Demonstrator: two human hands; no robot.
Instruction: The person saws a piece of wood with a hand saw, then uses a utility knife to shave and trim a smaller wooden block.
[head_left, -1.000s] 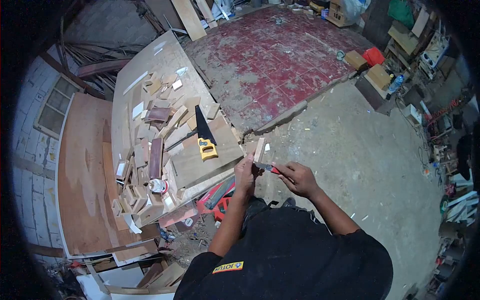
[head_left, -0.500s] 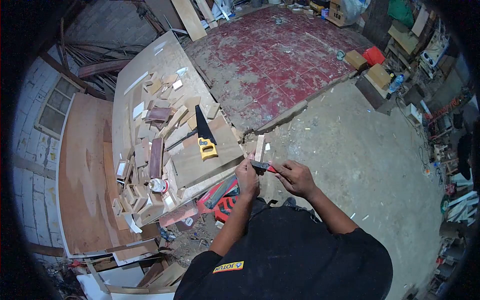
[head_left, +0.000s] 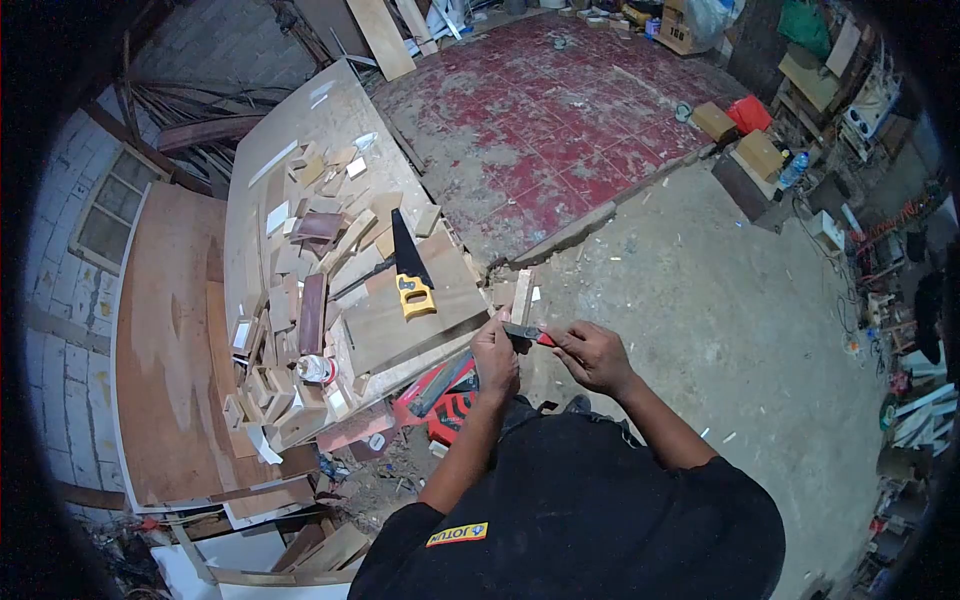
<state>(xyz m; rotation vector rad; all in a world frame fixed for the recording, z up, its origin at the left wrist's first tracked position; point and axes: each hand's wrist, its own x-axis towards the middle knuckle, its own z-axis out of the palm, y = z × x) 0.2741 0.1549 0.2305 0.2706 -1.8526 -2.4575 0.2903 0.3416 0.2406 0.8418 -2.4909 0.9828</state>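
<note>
A short, pale wood strip (head_left: 523,297) points up and away from my left hand (head_left: 494,358), whose fingers are closed around its near end. Held by its red handle in my right hand (head_left: 594,356) is a small tool with a dark, flat front part (head_left: 518,330); its exact kind is too small to tell. The dark part lies across the wood strip, close to my left thumb. To the left, a handsaw (head_left: 412,275) with a yellow handle rests on a sheet of plywood (head_left: 430,325) on the worktable.
Many wood offcuts (head_left: 313,310) and a white bottle (head_left: 318,370) crowd the worktable. Below its near edge are red tools or cases (head_left: 450,415). A raised red tiled floor (head_left: 560,130) lies ahead. Boxes (head_left: 758,155) and clutter line the right side.
Both hands stay almost where they were, with the wood strip and the red-handled tool still in them. The view has shifted very slightly.
</note>
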